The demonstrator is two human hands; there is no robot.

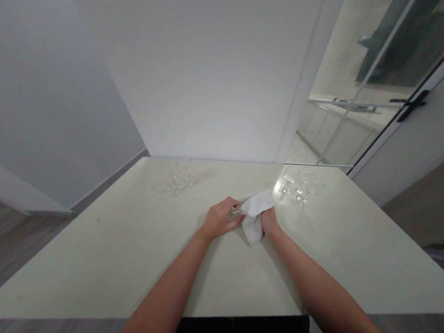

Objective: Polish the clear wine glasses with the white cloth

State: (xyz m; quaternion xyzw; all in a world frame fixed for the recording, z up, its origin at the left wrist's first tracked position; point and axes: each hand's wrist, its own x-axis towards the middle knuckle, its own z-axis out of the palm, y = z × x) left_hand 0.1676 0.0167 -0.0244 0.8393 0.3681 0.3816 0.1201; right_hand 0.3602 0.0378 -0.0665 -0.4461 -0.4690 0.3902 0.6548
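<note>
Over the middle of a pale table (137, 263), my left hand (221, 218) is closed round a small clear glass (234, 215). My right hand (269, 221) grips a white cloth (254, 212) and presses it against that glass. The cloth covers most of my right fingers and part of the glass. Both forearms reach in from the near edge.
Several clear glasses (177, 180) stand at the far left of the table by the white wall. Another group of glasses (298, 187) sits at the far right, close to my right hand. A glass door with a black handle (411, 103) is at right.
</note>
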